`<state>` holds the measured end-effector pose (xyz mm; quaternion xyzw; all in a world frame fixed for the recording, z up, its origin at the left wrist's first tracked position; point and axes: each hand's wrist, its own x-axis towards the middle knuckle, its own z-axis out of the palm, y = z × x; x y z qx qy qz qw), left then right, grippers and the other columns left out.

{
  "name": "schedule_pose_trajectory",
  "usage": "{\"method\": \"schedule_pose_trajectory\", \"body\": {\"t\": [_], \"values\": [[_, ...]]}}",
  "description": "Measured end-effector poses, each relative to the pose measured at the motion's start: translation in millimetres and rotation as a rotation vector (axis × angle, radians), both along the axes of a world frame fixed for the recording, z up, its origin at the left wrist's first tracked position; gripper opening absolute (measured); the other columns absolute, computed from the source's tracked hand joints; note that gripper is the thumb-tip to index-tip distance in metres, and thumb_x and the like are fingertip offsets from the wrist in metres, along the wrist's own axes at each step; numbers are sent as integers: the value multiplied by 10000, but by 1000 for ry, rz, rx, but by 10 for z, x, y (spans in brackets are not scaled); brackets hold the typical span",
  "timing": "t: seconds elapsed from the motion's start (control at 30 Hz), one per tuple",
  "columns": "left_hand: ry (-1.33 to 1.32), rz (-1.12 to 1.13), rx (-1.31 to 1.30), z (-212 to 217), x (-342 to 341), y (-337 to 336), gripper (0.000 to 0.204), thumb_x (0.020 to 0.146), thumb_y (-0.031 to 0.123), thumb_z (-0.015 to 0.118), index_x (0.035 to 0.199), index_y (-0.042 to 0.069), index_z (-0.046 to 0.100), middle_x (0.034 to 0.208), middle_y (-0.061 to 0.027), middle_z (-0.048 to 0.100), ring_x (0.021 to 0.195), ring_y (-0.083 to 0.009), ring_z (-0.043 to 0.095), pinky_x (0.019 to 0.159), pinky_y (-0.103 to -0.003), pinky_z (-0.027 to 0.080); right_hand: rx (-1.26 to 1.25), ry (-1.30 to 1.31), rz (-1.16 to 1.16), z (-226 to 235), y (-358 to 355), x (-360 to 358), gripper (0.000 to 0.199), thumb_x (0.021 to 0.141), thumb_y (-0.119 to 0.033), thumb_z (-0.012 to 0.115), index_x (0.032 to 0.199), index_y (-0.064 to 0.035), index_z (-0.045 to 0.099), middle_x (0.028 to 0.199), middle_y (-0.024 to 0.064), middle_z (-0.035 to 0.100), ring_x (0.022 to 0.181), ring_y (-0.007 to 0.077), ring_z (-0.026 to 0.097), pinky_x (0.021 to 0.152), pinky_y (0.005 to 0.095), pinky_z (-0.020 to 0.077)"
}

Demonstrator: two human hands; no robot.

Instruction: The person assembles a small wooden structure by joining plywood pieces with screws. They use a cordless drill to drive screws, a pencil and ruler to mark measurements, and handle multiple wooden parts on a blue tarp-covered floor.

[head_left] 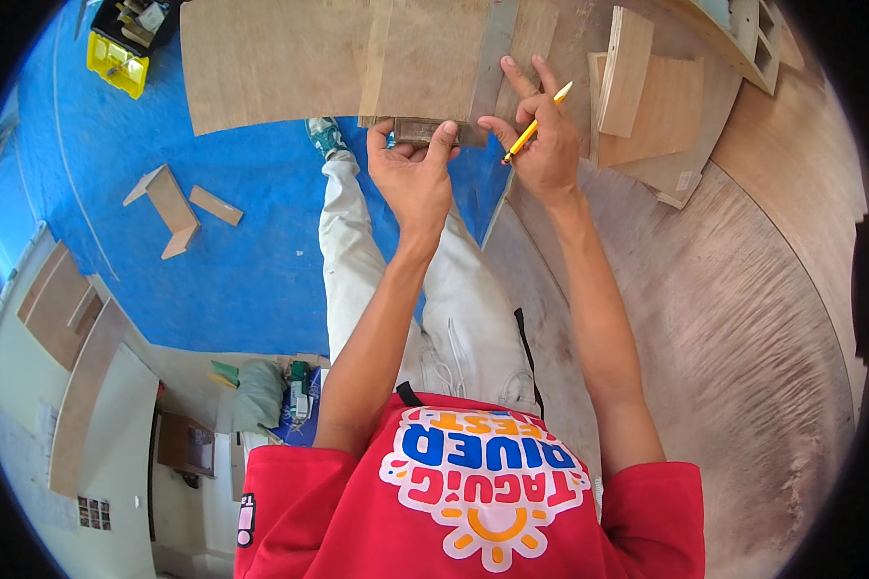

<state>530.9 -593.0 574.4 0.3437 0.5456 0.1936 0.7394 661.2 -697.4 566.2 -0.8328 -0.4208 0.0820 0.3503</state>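
Plywood, tan rectangular panel (425,58), lying flat at table edge. Left hand (413,174), fingers pinching small dark block (423,130) against edge to steady it. Right hand (543,145), fingers gripping yellow pencil (536,123), tip poised beside it.

Yellow pencil (536,121), perhaps over plywood (434,58)
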Motion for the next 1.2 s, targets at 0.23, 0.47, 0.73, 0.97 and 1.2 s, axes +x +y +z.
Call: {"method": "schedule_pose_trajectory", "body": {"t": [0.23, 0.47, 0.73, 0.97, 1.2], "values": [[-36, 6, 3, -23, -29, 3, 485, 923, 27, 794, 1250, -44, 442, 1006, -193, 738, 842, -188, 733, 689, -307, 648, -21, -31, 6, 28, 22, 5, 429, 797, -250, 896, 906, -62, 525, 1393, 58, 690, 1355, 414, 566, 1009, 454, 506], [-15, 4, 2, -34, -57, 2, 476, 932, 24, 783, 1266, -44, 452, 1021, -190, 739, 853, -182, 735, 696, -301, 645, -52, -54, 6, 53, 34, 7, 444, 797, -296, 895, 886, -81, 516, 1403, 40, 689, 1371, 404, 555, 1054, 468, 463], [-32, 25, 11, -45, -72, 2, 462, 933, 11, 777, 1264, -53, 461, 1025, -190, 742, 851, -182, 735, 682, -307, 647, -71, -86, 18, 64, 50, 22, 441, 796, -341, 891, 884, -107, 527, 1391, 34, 698, 1366, 379, 564, 1072, 487, 406], [-22, 29, -11, -25, -76, 23, 535, 909, 14, 805, 1302, -76, 453, 1013, -192, 734, 844, -196, 734, 686, -322, 660, -71, -109, 22, 67, 54, 26, 441, 778, -369, 898, 970, -107, 599, 1166, -2, 750, 1349, 357, 582, 1038, 494, 388], [4, 28, 5, -27, -75, 41, 525, 899, 16, 817, 1272, -81, 460, 1007, -206, 740, 830, -200, 738, 676, -318, 656, -86, -68, 14, 86, 72, 33, 504, 752, -369, 908, 1107, -116, 655, 982, -35, 719, 1361, 331, 575, 1056, 490, 374]]}}
